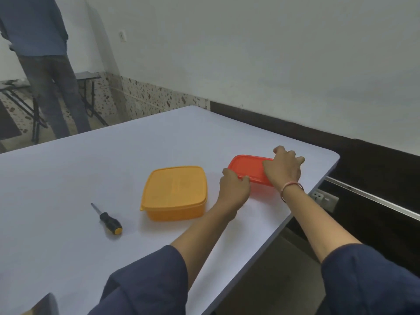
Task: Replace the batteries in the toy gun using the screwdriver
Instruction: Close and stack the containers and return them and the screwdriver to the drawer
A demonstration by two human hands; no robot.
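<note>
- The step in hand looks like the opening one: getting into the red box (246, 165) at the far right of the tabletop (91, 167), before any work on screws.
- The left grip (234, 189) clasps the near left corner of the red box, thumb on the lid and fingers curled over its edge.
- The right grip (283, 169) lies across the right part of the lid, fingers hooked over the far edge. Both are grasping the box, and neither holds a tool.
- The toy gun and the batteries are nowhere in view. They may be inside one of the two closed boxes, but I cannot tell which.
- The orange box (175, 189) sits just left of the left grip, lid on and untouched.
- The screwdriver (106, 219) lies flat on the tabletop, further left and nearer. It is well apart from both grips, with its tip pointing away and its yellow-capped handle toward the person.
- The next move probably calls for one grip to steady the base while the other peels the lid up from a corner.
- The red box sits near the right edge of the tabletop, so a hard tug could slide it off.
</note>
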